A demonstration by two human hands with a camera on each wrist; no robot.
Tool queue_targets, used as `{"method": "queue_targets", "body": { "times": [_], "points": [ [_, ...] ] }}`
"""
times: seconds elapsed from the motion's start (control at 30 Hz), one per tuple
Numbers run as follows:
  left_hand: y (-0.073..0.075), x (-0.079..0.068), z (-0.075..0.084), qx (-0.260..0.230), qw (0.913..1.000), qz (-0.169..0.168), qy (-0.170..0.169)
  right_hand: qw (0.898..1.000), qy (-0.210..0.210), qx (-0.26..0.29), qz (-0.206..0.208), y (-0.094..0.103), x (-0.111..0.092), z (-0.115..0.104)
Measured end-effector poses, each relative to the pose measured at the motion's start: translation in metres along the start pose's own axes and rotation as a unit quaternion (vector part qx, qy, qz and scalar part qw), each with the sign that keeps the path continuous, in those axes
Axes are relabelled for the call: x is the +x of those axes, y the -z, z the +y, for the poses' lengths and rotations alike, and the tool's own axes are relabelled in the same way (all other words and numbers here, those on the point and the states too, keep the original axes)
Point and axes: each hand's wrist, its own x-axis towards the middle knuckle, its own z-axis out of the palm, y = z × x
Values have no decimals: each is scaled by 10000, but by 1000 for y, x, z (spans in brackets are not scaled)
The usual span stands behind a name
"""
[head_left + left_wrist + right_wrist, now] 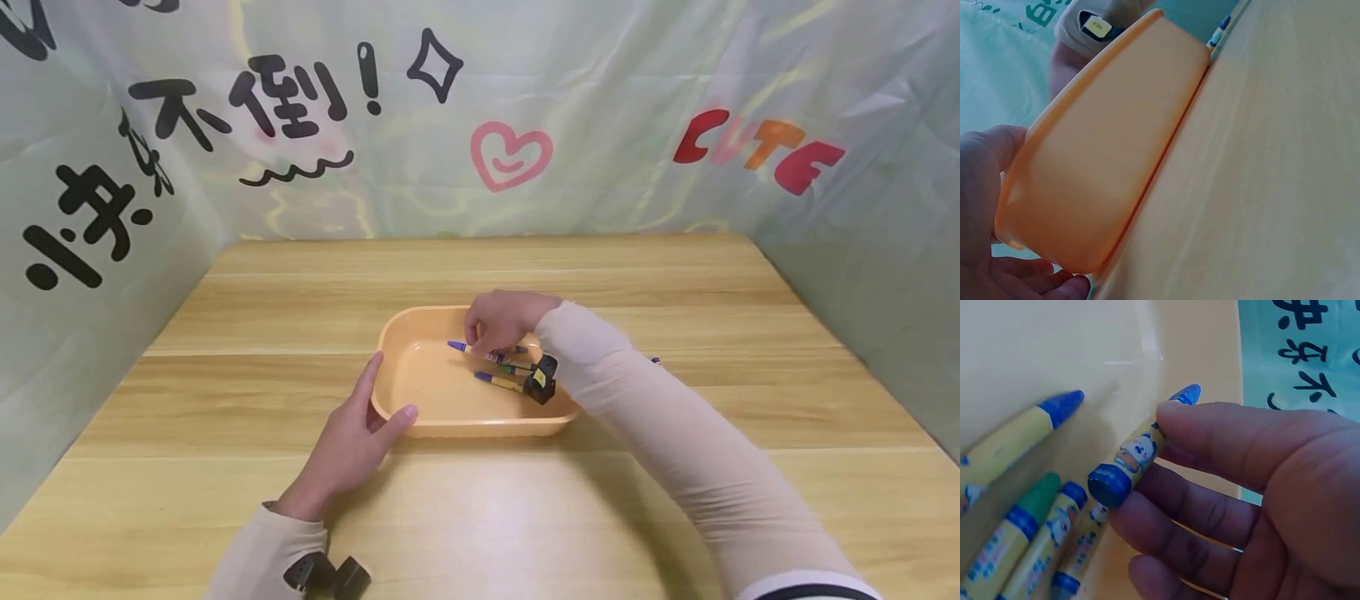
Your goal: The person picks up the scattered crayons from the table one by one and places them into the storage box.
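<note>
A light orange plastic tray [480, 428] sits on the wooden table. My left hand [348, 446] grips its near left corner, thumb by the front rim and fingers against the left side. Over the tray, my right hand [504, 320] pinches a blue crayon [1138, 450] between thumb and fingers; its wrapper is yellow with a cartoon animal. Lying in the tray beneath that hand are several more crayons, among them a green crayon [1016, 528] and another blue crayon [1054, 415]. The right wrist's black camera [542, 380] hides part of them in the head view.
To the right of the tray, a small crayon end [656, 361] shows on the table [247, 400], mostly behind my right forearm. A printed cloth [600, 108] walls off the table's back and both sides.
</note>
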Motion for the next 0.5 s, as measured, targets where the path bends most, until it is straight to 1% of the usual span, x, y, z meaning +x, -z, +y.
{"method": "queue_targets", "body": {
  "times": [0.17,0.37,0.5],
  "points": [
    [0,-2,-2,174,9998,-19,89,9998,-71,-21,-185,-7,7,-6],
    [0,0,-1,179,9998,12,25,9997,-113,-213,-97,-8,12,-8],
    [0,1,0,162,9999,0,5,9996,-216,-139,-149,-9,13,-7]
  ]
}}
